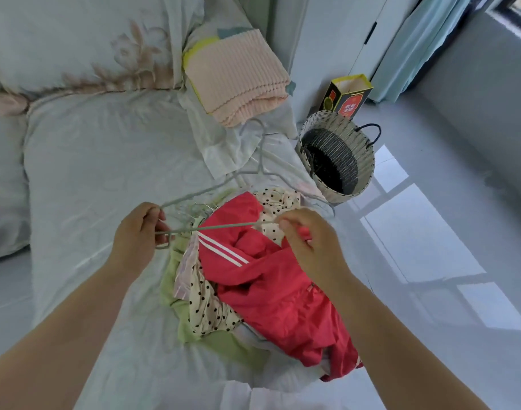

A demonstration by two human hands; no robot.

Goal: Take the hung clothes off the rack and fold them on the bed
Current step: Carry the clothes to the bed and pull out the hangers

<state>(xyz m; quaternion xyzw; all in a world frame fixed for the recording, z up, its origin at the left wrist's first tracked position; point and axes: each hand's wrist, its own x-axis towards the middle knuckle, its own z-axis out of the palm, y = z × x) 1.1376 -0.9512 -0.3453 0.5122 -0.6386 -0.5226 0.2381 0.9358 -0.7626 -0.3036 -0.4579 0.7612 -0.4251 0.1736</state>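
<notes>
Rumpled bed (105,149) bears a glossy red jacket (271,276); left hand (138,235) and right hand (309,241) grip a thin hanger (223,226) near a woven basket (327,119).

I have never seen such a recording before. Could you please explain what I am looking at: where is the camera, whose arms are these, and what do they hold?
There is no machine here. A person wears one camera on the head, looking down, so the two bare arms are their own. The left hand and the right hand each grip one end of a thin grey hanger. Below it, on the bed, lies an unfolded heap: a red jacket, a dotted garment and a green garment. A woven basket stands on the floor.
</notes>
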